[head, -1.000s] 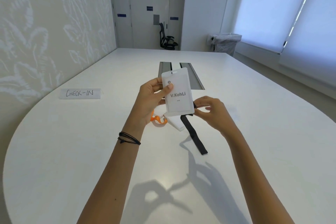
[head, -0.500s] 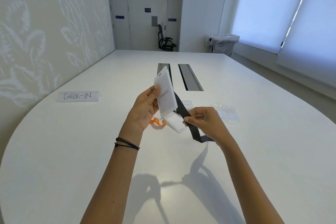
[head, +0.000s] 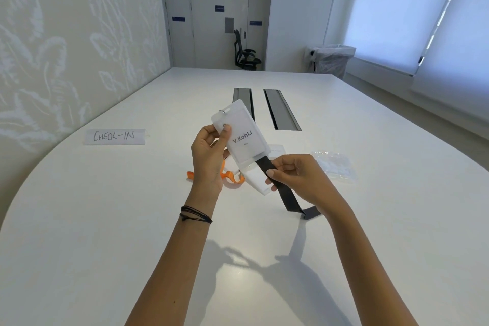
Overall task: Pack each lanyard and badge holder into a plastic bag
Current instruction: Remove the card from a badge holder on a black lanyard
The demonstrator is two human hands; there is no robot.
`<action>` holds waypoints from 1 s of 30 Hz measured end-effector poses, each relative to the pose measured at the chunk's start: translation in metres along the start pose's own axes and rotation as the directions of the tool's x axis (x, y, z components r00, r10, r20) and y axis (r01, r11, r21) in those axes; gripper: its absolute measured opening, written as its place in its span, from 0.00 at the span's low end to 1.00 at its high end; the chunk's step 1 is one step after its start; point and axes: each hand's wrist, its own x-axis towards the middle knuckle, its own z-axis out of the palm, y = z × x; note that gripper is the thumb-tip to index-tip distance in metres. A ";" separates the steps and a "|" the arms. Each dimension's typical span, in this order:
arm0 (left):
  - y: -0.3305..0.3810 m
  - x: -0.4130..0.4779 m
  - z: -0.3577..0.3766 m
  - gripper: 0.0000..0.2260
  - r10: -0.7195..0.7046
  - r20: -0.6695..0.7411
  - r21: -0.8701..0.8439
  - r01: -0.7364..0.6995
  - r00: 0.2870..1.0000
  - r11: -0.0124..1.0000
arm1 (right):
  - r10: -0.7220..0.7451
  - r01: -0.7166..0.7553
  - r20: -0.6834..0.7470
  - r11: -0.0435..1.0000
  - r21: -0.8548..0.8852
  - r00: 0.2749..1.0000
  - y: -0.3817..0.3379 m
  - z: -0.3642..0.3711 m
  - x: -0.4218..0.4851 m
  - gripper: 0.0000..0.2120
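Observation:
My left hand (head: 209,159) holds a white badge holder (head: 242,136) printed "V.KohLi" up above the table, thumb on its face. A black lanyard (head: 280,188) hangs from behind the badge down to the table. My right hand (head: 299,180) pinches that black strap just below the badge. Beneath the hands, a second badge holder (head: 258,182) lies flat on the table with an orange lanyard (head: 230,176) beside it. Clear plastic bags (head: 334,167) lie to the right of my right hand.
A white "CHECK-IN" sign (head: 115,136) lies at the left of the white table (head: 105,219). Two dark cable slots (head: 281,110) run down the table's middle. A piece of white paper (head: 277,149) lies behind the badge. A bin and chair stand far back.
The badge has turned from edge-on to face me again. My right hand slid along the black strap, which now trails with its end folded on the table.

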 end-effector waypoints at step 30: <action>-0.014 -0.003 -0.003 0.04 -0.110 0.685 0.611 -0.487 0.720 0.624 | -0.078 0.066 -0.017 0.928 -0.367 0.997 0.009 -0.054 -0.008 0.06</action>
